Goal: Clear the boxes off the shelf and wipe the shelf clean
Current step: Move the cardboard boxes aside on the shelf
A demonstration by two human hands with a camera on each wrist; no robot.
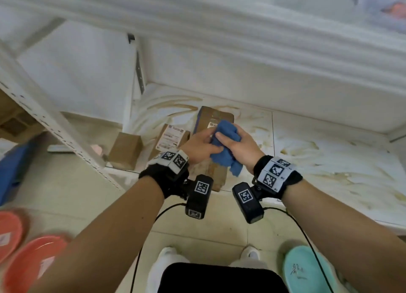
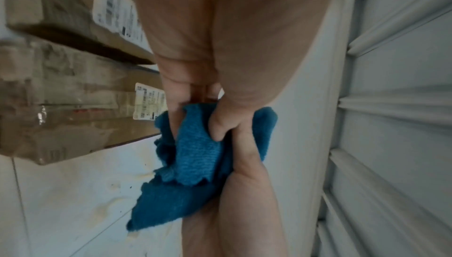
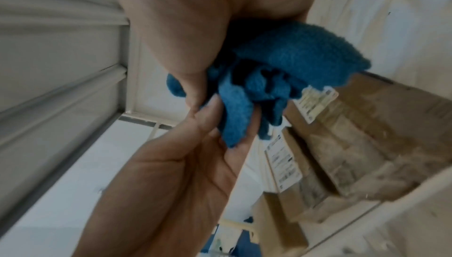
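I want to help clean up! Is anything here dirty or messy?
Yes. The white shelf has yellowish-brown smeary stains all over it. Three cardboard boxes sit crowded at its left end. Both hands, left hand and right hand, hold a scrunched blue cloth above them.

The stained white shelf [image 1: 307, 143] carries three cardboard boxes [image 1: 211, 121] lying at its left end.

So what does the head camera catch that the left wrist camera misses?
Only the head view shows the coral plates, a teal plate, the shelf upright, a third small box and yellow-brown streaks across the whole shelf. Only the left wrist view shows the left hand pinching the cloth's weave up close. Both show the blue cloth held by both hands, including the right hand, and labelled boxes.
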